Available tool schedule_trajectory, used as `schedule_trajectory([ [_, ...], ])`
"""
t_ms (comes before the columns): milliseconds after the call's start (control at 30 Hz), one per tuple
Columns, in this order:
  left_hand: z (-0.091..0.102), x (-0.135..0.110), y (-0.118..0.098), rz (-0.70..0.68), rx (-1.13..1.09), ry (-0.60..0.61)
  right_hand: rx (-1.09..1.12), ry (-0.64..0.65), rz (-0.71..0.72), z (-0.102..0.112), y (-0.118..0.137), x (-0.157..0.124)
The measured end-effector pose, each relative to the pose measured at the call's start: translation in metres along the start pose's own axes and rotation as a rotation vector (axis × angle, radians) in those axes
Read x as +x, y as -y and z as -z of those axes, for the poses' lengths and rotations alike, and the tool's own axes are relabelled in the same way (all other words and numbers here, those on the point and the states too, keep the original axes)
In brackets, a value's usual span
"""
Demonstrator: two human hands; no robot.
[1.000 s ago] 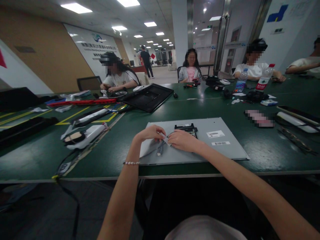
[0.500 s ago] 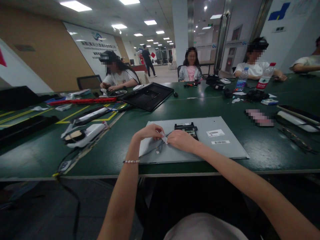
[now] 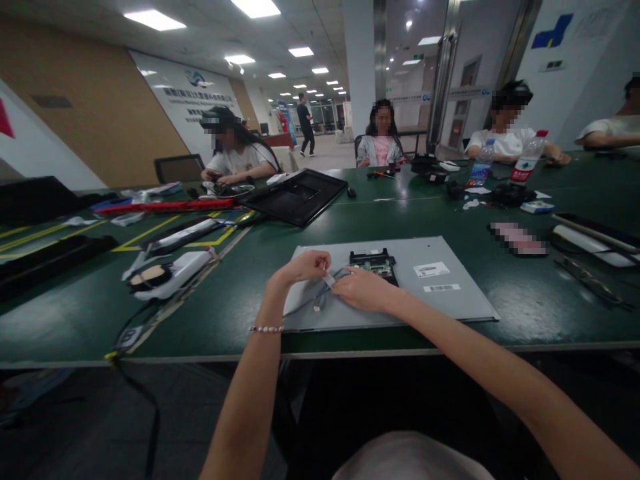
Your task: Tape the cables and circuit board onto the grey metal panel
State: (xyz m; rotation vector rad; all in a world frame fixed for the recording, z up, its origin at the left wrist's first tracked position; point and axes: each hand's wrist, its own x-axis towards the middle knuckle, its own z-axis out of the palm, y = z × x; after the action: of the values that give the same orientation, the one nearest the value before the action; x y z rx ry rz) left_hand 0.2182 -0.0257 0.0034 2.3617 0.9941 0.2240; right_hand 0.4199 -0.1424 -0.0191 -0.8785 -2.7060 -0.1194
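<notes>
A flat grey display panel [image 3: 463, 303] lies back side up at the near table edge. My left hand [image 3: 307, 267] is closed in a pinch on one end of a small whitish strip, apparently tape [image 3: 329, 281]. My right hand [image 3: 367, 291] rests low over the panel, its fingers closed at the strip's other end. Grey cables [image 3: 319, 299] run under and beside the strip, a small connector among them. Just behind my right hand sits a black bracket with a circuit board [image 3: 375, 261], partly hidden by that hand.
Beyond the panel lies a black monitor frame [image 3: 295, 195]. A white device [image 3: 173, 270] with a black cable lies left. On the right are a pink phone-like object [image 3: 517, 239], glasses [image 3: 590, 279] and bottles [image 3: 526, 159]. Several people sit around the table.
The fingers of my left hand have drawn closer together and lifted slightly at the strip. My right hand stays almost in place. A person in the background has walked a little right.
</notes>
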Motion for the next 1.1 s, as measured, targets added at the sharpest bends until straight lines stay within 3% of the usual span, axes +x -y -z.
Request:
schedule_trajectory([
  [233,0.0,-0.002,0.01,0.093,-0.022,0.009,-0.025,0.021,0.004,0.012,0.022,-0.004],
  [533,0.001,-0.006,0.01,0.195,-0.024,0.044,0.053,-0.07,-0.16,0.002,0.05,-0.025],
  [967,-0.001,-0.011,-0.014,0.142,0.227,0.07,0.163,-0.143,-0.266,-0.001,0.063,-0.035],
  [1100,-0.004,-0.013,-0.022,0.173,0.266,0.066,0.208,-0.188,-0.288,0.01,0.066,-0.057],
])
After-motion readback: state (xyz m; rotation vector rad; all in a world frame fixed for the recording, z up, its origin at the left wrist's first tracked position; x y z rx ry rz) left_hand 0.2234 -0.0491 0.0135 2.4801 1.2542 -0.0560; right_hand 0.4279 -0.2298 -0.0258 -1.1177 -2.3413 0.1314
